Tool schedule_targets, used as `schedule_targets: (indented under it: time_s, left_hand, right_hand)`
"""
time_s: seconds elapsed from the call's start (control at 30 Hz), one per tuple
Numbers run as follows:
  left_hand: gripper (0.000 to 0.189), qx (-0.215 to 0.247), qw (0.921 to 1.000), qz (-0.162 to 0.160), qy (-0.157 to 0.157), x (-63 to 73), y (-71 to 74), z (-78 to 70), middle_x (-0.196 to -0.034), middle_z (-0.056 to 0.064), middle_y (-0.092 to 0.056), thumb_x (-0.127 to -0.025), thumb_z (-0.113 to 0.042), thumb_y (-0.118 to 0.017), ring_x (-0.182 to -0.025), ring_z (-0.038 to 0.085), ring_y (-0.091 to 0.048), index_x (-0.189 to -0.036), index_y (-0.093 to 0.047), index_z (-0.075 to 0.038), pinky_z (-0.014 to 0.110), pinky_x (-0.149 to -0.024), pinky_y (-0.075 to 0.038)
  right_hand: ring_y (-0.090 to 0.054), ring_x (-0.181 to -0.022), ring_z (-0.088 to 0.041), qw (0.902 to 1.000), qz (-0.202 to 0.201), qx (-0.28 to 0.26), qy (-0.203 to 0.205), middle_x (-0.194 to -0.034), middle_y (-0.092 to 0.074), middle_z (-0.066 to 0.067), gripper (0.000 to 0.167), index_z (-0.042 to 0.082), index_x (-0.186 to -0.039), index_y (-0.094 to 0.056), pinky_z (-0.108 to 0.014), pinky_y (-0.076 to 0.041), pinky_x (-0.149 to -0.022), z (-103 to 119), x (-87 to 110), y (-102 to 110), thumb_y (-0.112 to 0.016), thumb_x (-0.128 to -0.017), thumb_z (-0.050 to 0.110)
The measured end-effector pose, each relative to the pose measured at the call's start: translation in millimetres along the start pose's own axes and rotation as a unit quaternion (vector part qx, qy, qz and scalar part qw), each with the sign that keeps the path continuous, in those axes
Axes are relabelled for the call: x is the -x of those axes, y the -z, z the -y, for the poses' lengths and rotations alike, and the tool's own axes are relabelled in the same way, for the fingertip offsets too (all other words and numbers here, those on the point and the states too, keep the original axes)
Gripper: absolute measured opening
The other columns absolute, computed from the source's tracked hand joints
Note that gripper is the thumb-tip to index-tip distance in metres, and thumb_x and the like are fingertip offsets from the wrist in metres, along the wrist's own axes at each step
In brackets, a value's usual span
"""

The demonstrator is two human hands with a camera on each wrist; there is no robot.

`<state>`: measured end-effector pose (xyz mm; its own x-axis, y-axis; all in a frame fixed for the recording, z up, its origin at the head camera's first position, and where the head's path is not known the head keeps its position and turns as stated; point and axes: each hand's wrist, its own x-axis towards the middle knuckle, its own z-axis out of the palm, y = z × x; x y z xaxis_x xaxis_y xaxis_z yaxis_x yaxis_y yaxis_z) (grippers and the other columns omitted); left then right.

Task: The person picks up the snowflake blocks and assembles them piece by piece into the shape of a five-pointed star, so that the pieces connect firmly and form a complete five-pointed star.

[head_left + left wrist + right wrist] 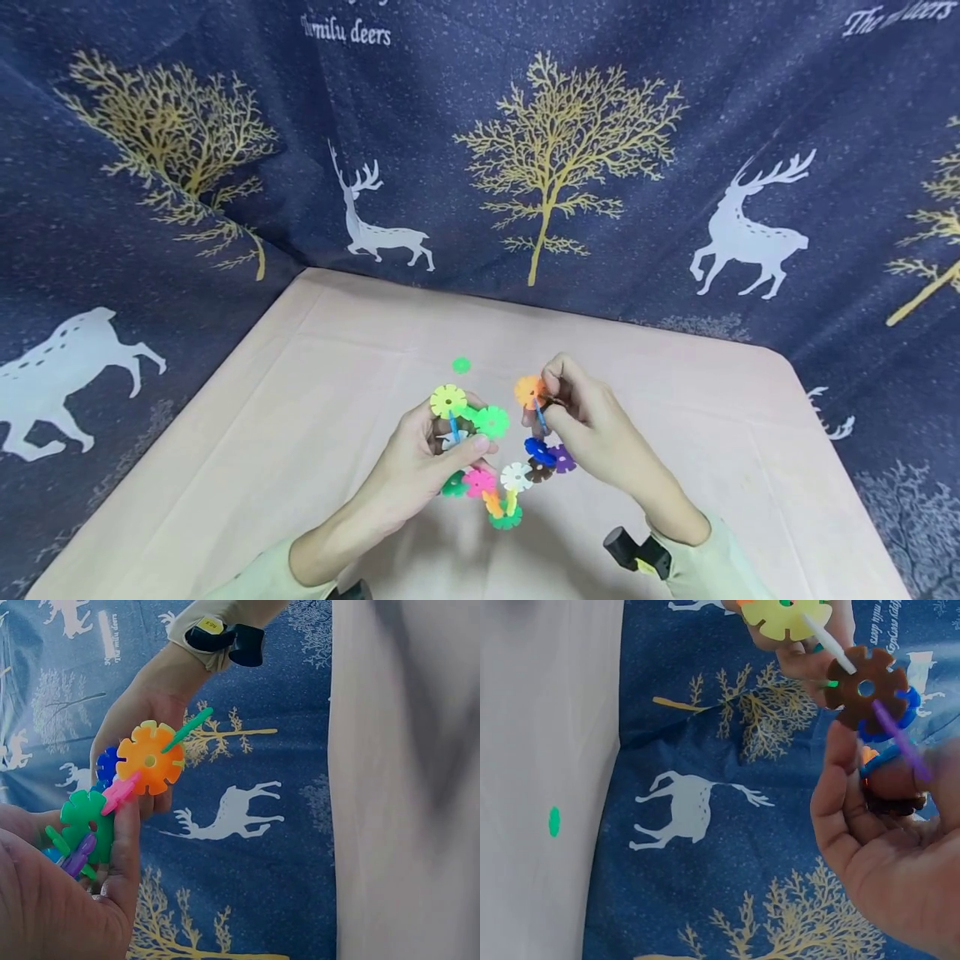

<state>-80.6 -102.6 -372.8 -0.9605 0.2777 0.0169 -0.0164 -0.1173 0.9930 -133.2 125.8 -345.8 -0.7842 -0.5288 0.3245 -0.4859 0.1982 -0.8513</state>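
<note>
A chain of notched flower-shaped plastic discs, slotted together in many colours, hangs in a loop between both hands. My left hand [408, 467] grips one part between thumb and fingers, beside a yellow disc [447, 392] and a bright green disc [492, 422]. My right hand [600, 421] pinches the other end, near an orange disc [527, 388] and a blue disc [537, 450]. Between them dangle pink [478, 483], white [516, 477] and green discs [506, 520]. In the right wrist view, a brown disc [889, 675] joins a purple one [900, 739]. Fingers hide some pieces.
A loose green disc [461, 365] lies on the pale tablecloth [360, 333] beyond the hands. Dark blue cloth [465, 200] printed with deer and trees hangs behind the table. A black wrist device [637, 552] sits at the right sleeve.
</note>
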Motion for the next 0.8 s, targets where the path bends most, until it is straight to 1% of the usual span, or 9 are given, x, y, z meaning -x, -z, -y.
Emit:
schedule_targets:
  time_s: [0.1,0.17,0.27,0.33,0.4,0.5,0.57,0.63,0.8]
  left_hand:
    - [0.041,0.003,0.9999,0.008,-0.006,0.2,0.0,-0.9,-0.107,0.018,-0.071,-0.096,-0.011,-0.068,-0.086,0.026,-0.074,-0.134,-0.052,-0.007,0.038,-0.071,-0.060]
    - [0.043,0.007,0.9997,0.014,-0.016,0.1,0.3,-0.8,-0.109,0.021,-0.070,-0.096,-0.010,-0.067,-0.087,0.027,-0.074,-0.136,-0.051,-0.008,0.039,-0.072,-0.060]
    - [0.043,0.012,0.9993,0.020,-0.028,-0.1,0.9,-0.9,-0.110,0.022,-0.070,-0.097,-0.010,-0.066,-0.087,0.028,-0.074,-0.137,-0.050,-0.007,0.040,-0.073,-0.060]
    - [0.042,0.014,0.9993,0.021,-0.029,0.1,1.3,-1.2,-0.110,0.021,-0.070,-0.097,-0.009,-0.066,-0.087,0.028,-0.073,-0.135,-0.051,-0.007,0.041,-0.073,-0.060]
    - [0.041,0.017,0.9994,0.020,-0.022,0.4,1.7,-2.0,-0.109,0.019,-0.071,-0.097,-0.008,-0.066,-0.088,0.028,-0.073,-0.134,-0.051,-0.006,0.041,-0.074,-0.060]
    - [0.040,0.023,0.9995,0.018,-0.008,0.9,2.3,-3.6,-0.109,0.018,-0.071,-0.097,-0.008,-0.066,-0.089,0.029,-0.073,-0.134,-0.050,-0.006,0.040,-0.075,-0.060]
    - [0.040,0.027,0.9995,0.017,0.002,1.2,2.5,-4.9,-0.109,0.019,-0.071,-0.097,-0.008,-0.066,-0.090,0.031,-0.073,-0.133,-0.049,-0.005,0.040,-0.076,-0.060]
    - [0.039,0.027,0.9995,0.016,0.010,1.6,3.1,-6.0,-0.108,0.019,-0.072,-0.097,-0.009,-0.066,-0.090,0.033,-0.073,-0.132,-0.049,-0.004,0.039,-0.076,-0.060]
    - [0.039,0.035,0.9990,0.018,0.021,2.1,4.8,-7.6,-0.109,0.019,-0.072,-0.097,-0.011,-0.067,-0.089,0.030,-0.074,-0.131,-0.049,-0.005,0.038,-0.076,-0.060]
  right_hand:
    - [-0.062,-0.066,-0.021,0.9995,0.007,-0.027,0.011,-0.082,-0.061,-0.009,0.031,0.007,-0.102,-0.052,-0.031,-0.053,-0.057,-0.4,-1.3,0.9,-0.037,-0.092,-0.017]
    - [-0.061,-0.067,-0.020,0.9997,0.006,-0.021,0.014,-0.082,-0.063,-0.006,0.036,0.010,-0.102,-0.060,-0.031,-0.053,-0.058,-0.8,-1.6,1.3,-0.035,-0.095,-0.015]
    - [-0.063,-0.074,-0.020,0.9997,0.009,-0.024,0.005,-0.090,-0.066,-0.005,0.039,0.010,-0.103,-0.067,-0.030,-0.052,-0.066,-1.5,-2.1,2.2,-0.036,-0.096,-0.012]
    - [-0.066,-0.083,-0.019,0.9993,0.013,-0.034,0.005,-0.100,-0.070,-0.008,0.038,0.005,-0.113,-0.068,-0.029,-0.054,-0.074,-2.3,-2.1,2.8,-0.038,-0.096,-0.010]
    - [-0.067,-0.092,-0.018,0.9987,0.019,-0.044,0.019,-0.113,-0.070,-0.013,0.037,0.000,-0.124,-0.065,-0.029,-0.054,-0.081,-2.8,-2.8,3.4,-0.039,-0.099,-0.008]
    - [-0.066,-0.097,-0.015,0.9984,0.011,-0.041,0.038,-0.121,-0.069,-0.014,0.035,-0.004,-0.133,-0.060,-0.029,-0.054,-0.085,-2.2,-3.4,2.8,-0.040,-0.105,0.000]
    - [-0.067,-0.093,-0.015,0.9985,-0.004,-0.040,0.037,-0.120,-0.071,-0.011,0.033,-0.002,-0.133,-0.061,-0.027,-0.054,-0.083,-1.0,-4.0,1.4,-0.042,-0.107,0.005]
    - [-0.067,-0.088,-0.015,0.9984,-0.024,-0.042,0.028,-0.113,-0.073,-0.006,0.030,0.001,-0.130,-0.064,-0.026,-0.054,-0.080,0.3,-4.0,0.3,-0.049,-0.105,0.006]
    - [-0.069,-0.081,-0.016,0.9952,-0.061,-0.067,0.035,-0.108,-0.074,-0.002,0.021,0.000,-0.115,-0.069,-0.027,-0.057,-0.078,2.1,-3.3,0.7,-0.061,-0.097,-0.003]
